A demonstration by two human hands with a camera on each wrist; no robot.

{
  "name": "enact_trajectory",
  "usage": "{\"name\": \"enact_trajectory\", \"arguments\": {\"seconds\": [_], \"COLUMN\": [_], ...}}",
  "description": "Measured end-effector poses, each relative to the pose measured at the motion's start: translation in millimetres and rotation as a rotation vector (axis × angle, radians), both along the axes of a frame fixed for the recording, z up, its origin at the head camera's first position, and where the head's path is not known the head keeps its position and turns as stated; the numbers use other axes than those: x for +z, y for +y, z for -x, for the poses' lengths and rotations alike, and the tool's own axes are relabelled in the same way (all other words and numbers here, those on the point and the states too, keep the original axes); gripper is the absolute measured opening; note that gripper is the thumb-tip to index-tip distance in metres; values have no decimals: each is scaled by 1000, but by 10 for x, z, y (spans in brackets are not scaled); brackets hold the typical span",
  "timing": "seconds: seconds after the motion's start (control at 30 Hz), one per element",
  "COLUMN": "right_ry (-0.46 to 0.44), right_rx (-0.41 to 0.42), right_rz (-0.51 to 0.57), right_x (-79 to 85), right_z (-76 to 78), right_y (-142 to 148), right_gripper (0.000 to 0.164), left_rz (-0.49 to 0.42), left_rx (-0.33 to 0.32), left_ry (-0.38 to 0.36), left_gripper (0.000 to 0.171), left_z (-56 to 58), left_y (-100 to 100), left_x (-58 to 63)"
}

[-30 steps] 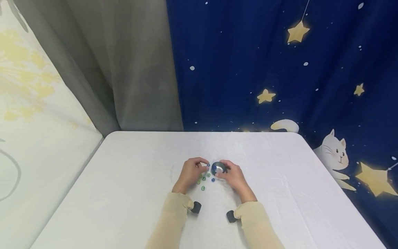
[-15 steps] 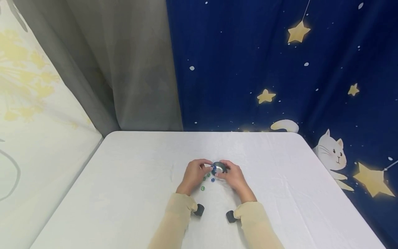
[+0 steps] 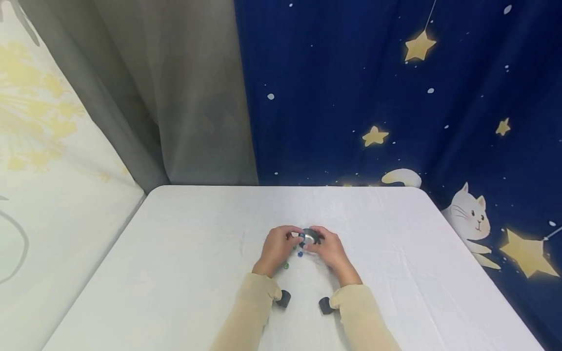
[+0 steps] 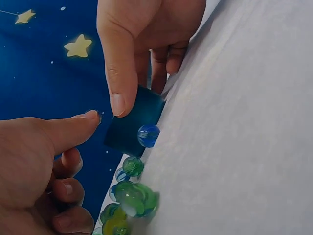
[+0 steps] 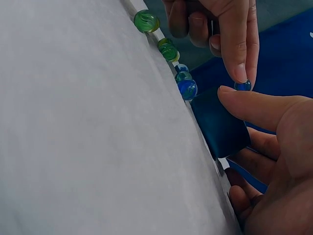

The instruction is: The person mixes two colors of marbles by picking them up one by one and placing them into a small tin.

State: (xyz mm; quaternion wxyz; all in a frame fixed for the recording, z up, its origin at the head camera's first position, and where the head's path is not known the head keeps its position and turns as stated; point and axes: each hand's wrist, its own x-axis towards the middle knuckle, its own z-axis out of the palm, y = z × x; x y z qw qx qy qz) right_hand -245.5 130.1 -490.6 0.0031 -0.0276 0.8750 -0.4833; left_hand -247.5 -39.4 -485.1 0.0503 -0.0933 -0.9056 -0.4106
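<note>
A small cup, dark teal outside and silvery inside, stands on the table with its opening up. My right hand holds it from the right, thumb and fingers round its wall. At the rim, my left hand pinches a blue marble between thumb and index finger. Close to the cup on the cloth lies another blue marble. Several green marbles, one a large-looking green marble in the left wrist view, lie nearer the left hand. In the head view that hand covers some of them.
A white cloth covers the table, its far edge running along a grey curtain and a blue starry curtain. Each sleeve end has a black device at the wrist. A pale patterned drape hangs at the left.
My left hand has moved right with the blue marble, from beside the cup to its rim, now covering more green marbles. The right hand and the cup have stayed put.
</note>
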Motion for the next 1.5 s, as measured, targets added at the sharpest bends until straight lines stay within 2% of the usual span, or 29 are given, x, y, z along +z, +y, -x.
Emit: {"name": "enact_trajectory", "arguments": {"seconds": [0.33, 0.67, 0.87, 1.0, 1.27, 1.5], "right_ry": [-3, -4, -4, 1, -18, -21], "right_rx": [-5, -6, -1, -2, -11, -6], "right_rz": [2, -4, -2, -1, -13, -11], "right_x": [-7, -3, -8, -12, -4, 6], "right_z": [0, 7, 6, 3, -14, -9], "right_y": [-7, -13, -18, -18, -15, -8], "right_gripper": [56, 55, 55, 55, 56, 56], "left_rz": [7, 16, 32, 21, 22, 21], "left_rx": [22, -10, -25, -51, -170, -217], "left_ry": [0, 0, -53, -87, -116, -182], "left_gripper": [17, 15, 15, 13, 14, 14], "left_z": [-25, -5, 8, -3, 8, -1], "left_y": [-5, -109, -218, -308, -489, -547], "left_x": [26, 55, 81, 109, 110, 146]}}
